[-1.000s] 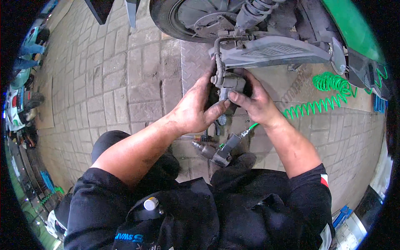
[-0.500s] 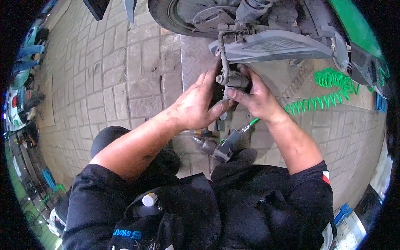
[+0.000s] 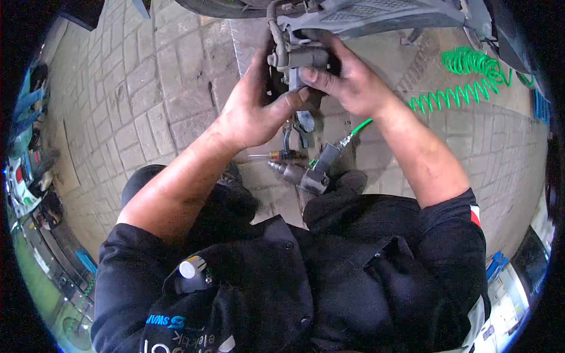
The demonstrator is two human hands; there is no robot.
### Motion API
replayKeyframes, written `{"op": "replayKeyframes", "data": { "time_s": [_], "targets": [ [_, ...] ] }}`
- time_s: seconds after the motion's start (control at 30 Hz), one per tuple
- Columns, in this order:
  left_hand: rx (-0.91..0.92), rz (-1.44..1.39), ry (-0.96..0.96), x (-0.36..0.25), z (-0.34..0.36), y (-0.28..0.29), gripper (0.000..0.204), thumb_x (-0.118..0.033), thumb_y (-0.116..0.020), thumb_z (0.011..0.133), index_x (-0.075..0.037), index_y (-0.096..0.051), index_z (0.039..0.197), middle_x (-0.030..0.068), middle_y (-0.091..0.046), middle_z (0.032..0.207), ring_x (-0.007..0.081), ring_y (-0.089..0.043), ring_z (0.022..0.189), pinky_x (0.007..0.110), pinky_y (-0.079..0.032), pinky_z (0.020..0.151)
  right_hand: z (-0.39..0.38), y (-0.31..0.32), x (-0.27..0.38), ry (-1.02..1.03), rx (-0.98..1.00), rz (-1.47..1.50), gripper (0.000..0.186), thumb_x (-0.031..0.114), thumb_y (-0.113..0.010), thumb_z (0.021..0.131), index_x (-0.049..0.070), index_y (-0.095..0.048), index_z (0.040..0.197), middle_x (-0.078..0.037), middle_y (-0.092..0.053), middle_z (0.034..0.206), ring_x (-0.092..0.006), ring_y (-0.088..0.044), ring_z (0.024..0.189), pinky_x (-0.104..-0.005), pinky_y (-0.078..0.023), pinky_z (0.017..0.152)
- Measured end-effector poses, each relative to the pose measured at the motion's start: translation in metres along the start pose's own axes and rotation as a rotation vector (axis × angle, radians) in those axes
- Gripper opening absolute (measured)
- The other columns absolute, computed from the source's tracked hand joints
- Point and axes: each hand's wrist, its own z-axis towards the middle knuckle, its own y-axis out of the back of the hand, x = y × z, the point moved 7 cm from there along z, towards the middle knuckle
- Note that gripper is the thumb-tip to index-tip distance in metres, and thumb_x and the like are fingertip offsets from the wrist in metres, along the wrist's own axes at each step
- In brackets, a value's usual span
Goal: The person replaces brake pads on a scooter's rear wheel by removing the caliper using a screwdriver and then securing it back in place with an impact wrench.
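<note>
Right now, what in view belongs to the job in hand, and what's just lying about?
In the job:
brake caliper, in left hand and right hand
brake hose joined to it

Lying on floor, seemingly unused:
impact wrench
green coiled air hose
pliers
screwdriver

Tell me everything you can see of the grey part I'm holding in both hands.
The grey part looks like grimy metal: a rounded, cylinder-like body with a paler piece below. A dark hose curves down to a round fitting at its left end. It lies crosswise, held above the paving between the left hand and right hand, thumbs on the near side; its far side is hidden.
</note>
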Motion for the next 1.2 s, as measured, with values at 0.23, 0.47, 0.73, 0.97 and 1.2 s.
{"op": "replayKeyframes", "data": {
  "time_s": [0.23,0.47,0.73,0.97,1.2],
  "targets": [
    [0.017,0.063,-0.187,0.004,0.004,-0.002,0.093,-0.002,-0.061,0.082,0.002,0.006,0.146,0.0226,-0.033,0.141,0.0248,-0.043,0.126,0.035,-0.036,0.104,-0.017,0.015,0.015,-0.115,0.011,-0.569,0.049,0.042,-0.072,0.077,-0.002,-0.061,0.098,-0.021,-0.063,0.091,-0.0344,-0.064,0.085,-0.0398,-0.050,0.075],
    [0.000,0.208,-0.133,0.009,0.004,-0.001,0.100,-0.005,-0.064,0.083,-0.003,0.014,0.145,0.0275,-0.035,0.139,0.0279,-0.045,0.124,0.035,-0.039,0.101,-0.015,0.010,0.038,0.063,-0.052,-0.667,0.042,0.034,-0.073,0.076,0.000,-0.063,0.098,-0.018,-0.064,0.089,-0.0346,-0.062,0.087,-0.0408,-0.049,0.076],
    [-0.035,0.360,-0.071,0.013,0.007,0.002,0.108,-0.014,-0.069,0.080,-0.004,0.017,0.145,0.0321,-0.034,0.136,0.0385,-0.042,0.124,0.042,-0.038,0.102,-0.024,0.017,0.020,-0.098,-0.223,-0.479,0.046,0.034,-0.078,0.072,0.002,-0.062,0.101,-0.015,-0.066,0.090,-0.0279,-0.065,0.082,-0.0372,-0.051,0.074],
    [-0.075,0.366,-0.163,0.008,0.008,0.001,0.111,-0.021,-0.073,0.077,-0.003,0.012,0.146,0.0324,-0.035,0.131,0.0426,-0.042,0.122,0.042,-0.037,0.102,-0.028,0.013,-0.017,-0.136,-0.272,-0.060,0.048,0.028,-0.079,0.072,0.003,-0.057,0.107,-0.010,-0.067,0.092,-0.0198,-0.065,0.083,-0.0325,-0.051,0.076],
    [-0.053,0.383,-0.135,0.015,0.009,0.005,0.109,-0.022,-0.072,0.078,-0.004,0.010,0.147,0.0318,-0.037,0.130,0.0414,-0.042,0.122,0.042,-0.038,0.102,-0.027,0.012,-0.013,-0.029,-0.293,-0.180,0.042,0.030,-0.076,0.076,0.003,-0.058,0.102,-0.010,-0.064,0.090,-0.0216,-0.063,0.079,-0.0337,-0.050,0.072]
  ]
}}
